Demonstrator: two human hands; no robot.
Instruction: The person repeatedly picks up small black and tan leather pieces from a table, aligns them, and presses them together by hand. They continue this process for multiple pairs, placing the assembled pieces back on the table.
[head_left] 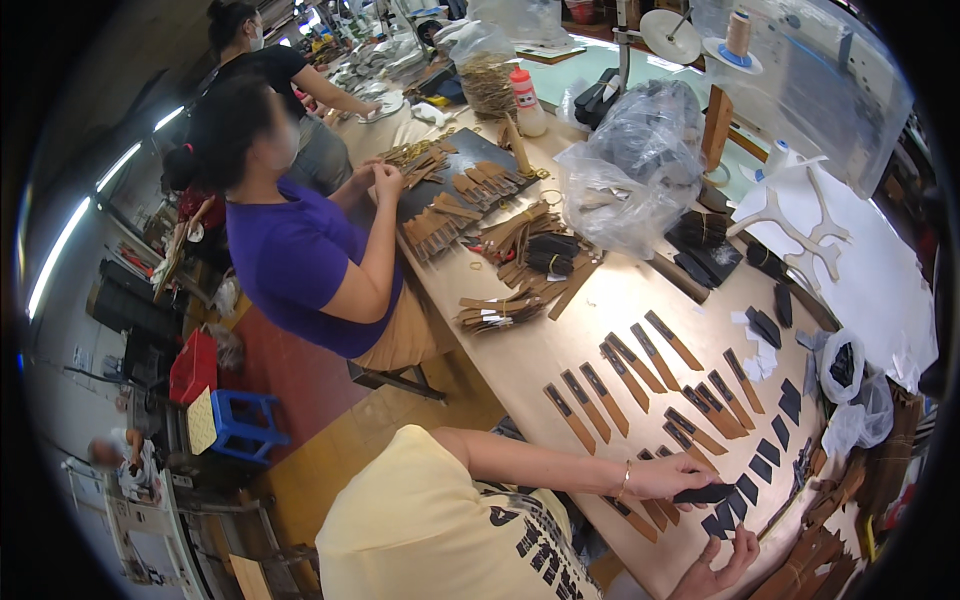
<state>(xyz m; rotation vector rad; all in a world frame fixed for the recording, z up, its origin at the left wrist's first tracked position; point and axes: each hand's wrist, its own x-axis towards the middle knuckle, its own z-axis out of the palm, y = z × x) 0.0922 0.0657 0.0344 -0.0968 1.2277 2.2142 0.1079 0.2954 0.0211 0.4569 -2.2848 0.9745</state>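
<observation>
My left hand (668, 478) is closed on a small black strip (704, 494), possibly a stack of them, held just above the table. Below and beside it lies a diagonal row of short black pieces (765, 468) with slanted ends. Near the lower end of that row, my right hand (728, 566) has its fingers apart, the fingertips close to the nearest black piece (718, 525). I cannot tell whether they touch it. Brown straps (628, 370), each with a dark patch at one end, lie in slanted rows beyond my left forearm. Several more straps lie partly under that arm.
Bundles of brown strips (530, 250) and a clear plastic bag (635, 170) lie farther up the table (520, 370). Brown pieces (800, 565) are piled along the right edge. A person in a purple shirt (300, 260) works at the left side. A blue stool (245, 425) stands on the floor.
</observation>
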